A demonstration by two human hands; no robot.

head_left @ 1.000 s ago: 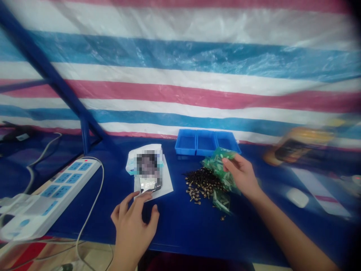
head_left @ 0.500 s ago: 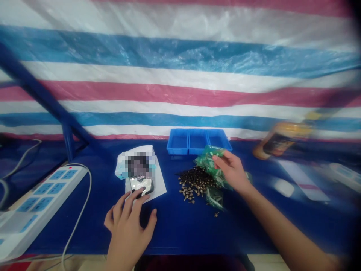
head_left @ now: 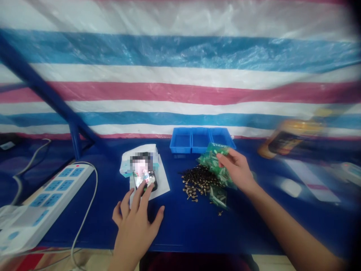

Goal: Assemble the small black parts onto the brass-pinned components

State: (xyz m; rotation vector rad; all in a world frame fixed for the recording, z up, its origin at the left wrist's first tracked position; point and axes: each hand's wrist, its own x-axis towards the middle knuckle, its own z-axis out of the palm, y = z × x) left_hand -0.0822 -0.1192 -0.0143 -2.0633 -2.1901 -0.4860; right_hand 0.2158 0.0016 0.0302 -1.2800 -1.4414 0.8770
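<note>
My left hand is open, fingers spread, with fingertips at the lower part of a phone. The phone lies on white paper, its screen lit and partly pixelated. My right hand pinches the top of a green clear bag holding small pale pieces. Beside and below that bag lies a pile of screws with dark shafts and brassy heads. A smaller green bag rests at the front of the pile.
Three joined blue trays stand at the back. A white power strip and cable lie at left. At right are a blurred bottle, a white object and a pale flat box.
The phone's screen is now brightly lit, showing a different picture. The whole view has shifted slightly, so things sit a little further right. My right hand still holds the green bag.
</note>
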